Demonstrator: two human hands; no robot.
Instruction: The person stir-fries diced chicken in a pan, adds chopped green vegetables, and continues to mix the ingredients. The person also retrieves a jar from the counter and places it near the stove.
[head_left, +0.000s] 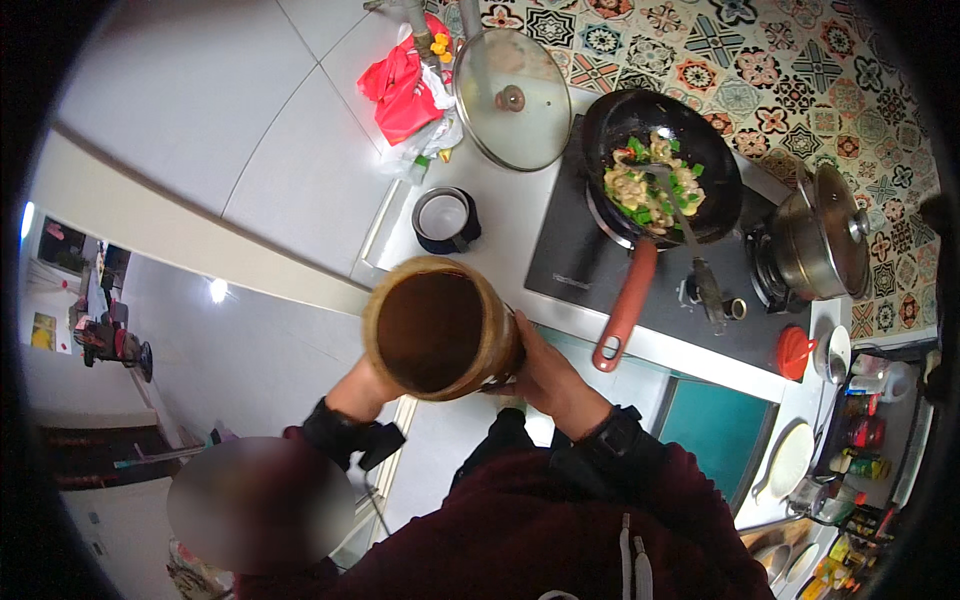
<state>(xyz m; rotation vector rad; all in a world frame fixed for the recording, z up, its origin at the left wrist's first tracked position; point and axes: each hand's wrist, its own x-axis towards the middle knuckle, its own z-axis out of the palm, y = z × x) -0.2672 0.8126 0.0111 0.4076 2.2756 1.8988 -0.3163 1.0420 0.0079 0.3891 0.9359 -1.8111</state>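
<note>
A brown jar (430, 330) with a wide, dark mouth is held up in front of my body. My left hand (369, 388) supports it from one side, mostly hidden behind it, and my right hand (551, 375) grips its other side. Beyond the jar stands a dark cup (474, 225) with a pale inside on the white counter. A black wok (721, 172) sits on the stove, holding sliced pale food (626, 187) with green pieces. A metal spatula (694, 247) rests in the wok, its handle beside the wok's red-brown handle (630, 307).
A glass lid (514, 131) leans by the wall near red and clear plastic bags (401, 94). A lidded steel pot (814, 240) stands on the other burner. A red lid-like item (793, 352), a pale pan (791, 459) and several bottles and jars (866, 431) lie along the right counter.
</note>
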